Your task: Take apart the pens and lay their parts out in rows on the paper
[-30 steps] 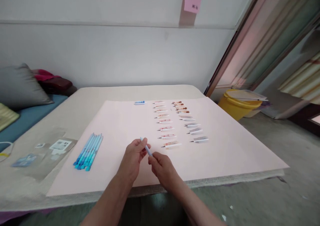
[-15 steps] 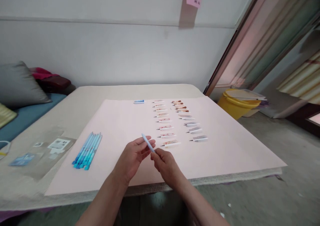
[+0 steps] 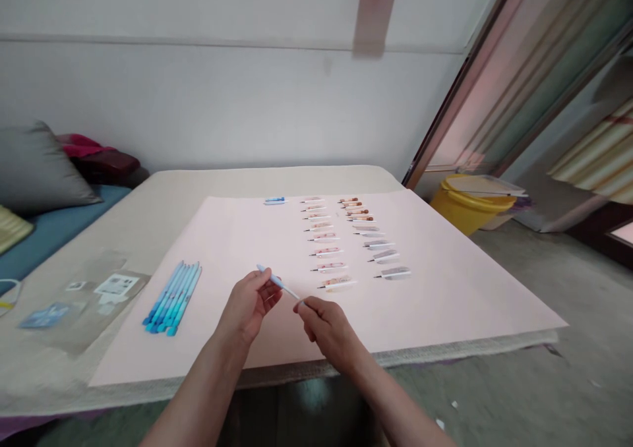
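Above the near part of the pink sheet, my left hand (image 3: 251,302) pinches the pale blue barrel of a pen (image 3: 270,277) between thumb and fingers. The fingers of my right hand (image 3: 324,323) are closed on the pen's lower right end. Between the two hands a thinner white section of it shows. The pen slants down to the right, and its end inside my right fingers is hidden. Several blue pens (image 3: 175,297) lie side by side to the left of my hands. Beyond my right hand, white pen parts with dark tips and patterned barrels (image 3: 329,267) lie in a column.
A second column holds grey-patterned (image 3: 390,256) and brown-topped pieces (image 3: 356,214). Two blue pieces (image 3: 275,200) lie at the sheet's far edge. Clear plastic packaging (image 3: 93,302) rests on the left. A yellow bucket (image 3: 465,206) stands on the floor at right.
My left hand has moved left with the barrel, away from my right hand. A thin white length now shows between the hands, and the pen lies flatter.
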`<action>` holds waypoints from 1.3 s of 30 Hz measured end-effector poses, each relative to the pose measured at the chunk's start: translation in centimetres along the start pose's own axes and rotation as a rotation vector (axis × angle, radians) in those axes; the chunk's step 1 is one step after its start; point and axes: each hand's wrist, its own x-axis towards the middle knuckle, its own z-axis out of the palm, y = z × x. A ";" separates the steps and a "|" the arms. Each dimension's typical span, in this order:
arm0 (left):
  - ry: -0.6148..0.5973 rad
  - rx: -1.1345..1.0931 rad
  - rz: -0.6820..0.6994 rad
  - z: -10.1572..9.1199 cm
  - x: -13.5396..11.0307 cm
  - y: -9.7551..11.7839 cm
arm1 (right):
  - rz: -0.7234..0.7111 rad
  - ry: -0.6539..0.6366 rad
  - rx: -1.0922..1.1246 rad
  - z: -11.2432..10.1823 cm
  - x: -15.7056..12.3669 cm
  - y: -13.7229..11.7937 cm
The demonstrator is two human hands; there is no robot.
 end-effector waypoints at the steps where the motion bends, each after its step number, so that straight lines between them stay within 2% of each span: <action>1: 0.009 0.003 -0.008 -0.1 0.1 0.0 | -0.002 -0.002 0.023 -0.2 0.0 0.1; 5: 0.021 0.012 -0.029 -0.3 0.6 -0.2 | -0.014 0.066 0.069 -0.7 0.3 0.6; 10: 0.006 -0.007 -0.018 0.2 0.3 -0.6 | -0.005 0.131 0.024 -0.8 0.6 0.7; 15: -0.049 0.036 -0.036 1.3 -0.8 -1.3 | -0.072 0.196 -0.241 -0.6 0.2 0.3; 19: 0.041 -0.021 0.041 1.0 -0.2 -1.2 | -0.112 0.224 -0.377 -0.9 0.0 0.4; 22: 0.125 -0.096 0.019 -0.2 0.9 -0.7 | -0.082 0.211 -0.295 -1.7 -0.1 0.3; 27: 0.185 -0.198 -0.023 -1.5 1.7 -0.1 | -0.042 0.212 -0.129 -3.1 0.1 0.2; 29: 0.174 -0.193 -0.032 -1.3 1.5 -0.3 | -0.031 0.222 -0.091 -3.3 0.2 0.5; 34: 0.039 -0.175 -0.042 -0.5 1.2 -1.2 | -0.003 0.202 -0.045 -3.2 0.6 0.8; 39: 0.140 -0.269 -0.055 -1.1 1.9 -0.5 | -0.020 0.191 -0.016 -3.2 0.4 0.9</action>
